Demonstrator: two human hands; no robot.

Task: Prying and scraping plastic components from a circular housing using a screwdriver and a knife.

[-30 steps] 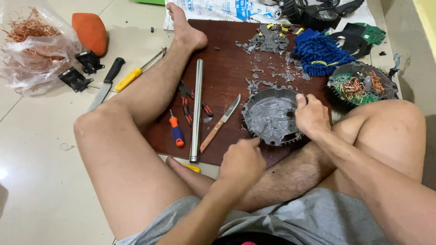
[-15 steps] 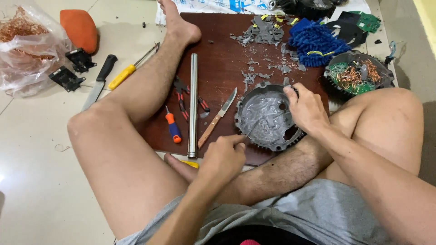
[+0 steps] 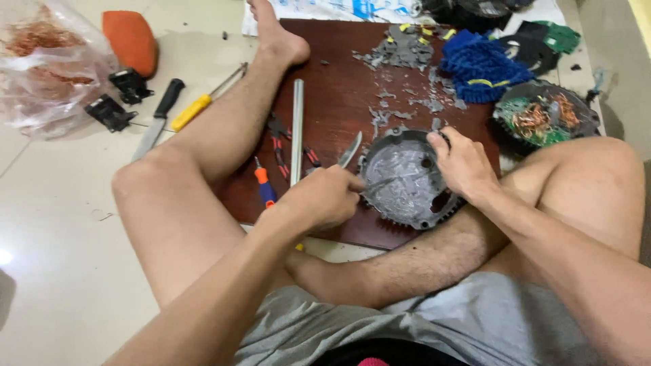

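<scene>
head: I see my left hand [image 3: 324, 198] closed on a thin metal tool [image 3: 390, 181], tip on the round grey housing [image 3: 405, 177] | right hand [image 3: 463, 163] grips housing rim | one housing at the brown board's [image 3: 339, 102] near edge, between my legs | one steel rod [image 3: 296, 132], one knife [image 3: 349, 150] lie left | board's far-left stays open

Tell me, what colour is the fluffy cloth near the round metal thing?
Blue, with a little yellow stripe: the fluffy cloth shows best in the head view.

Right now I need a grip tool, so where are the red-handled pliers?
The red-handled pliers lie on the dark wooden board, between the person's outstretched leg and the upright-lying metal rod.
</scene>
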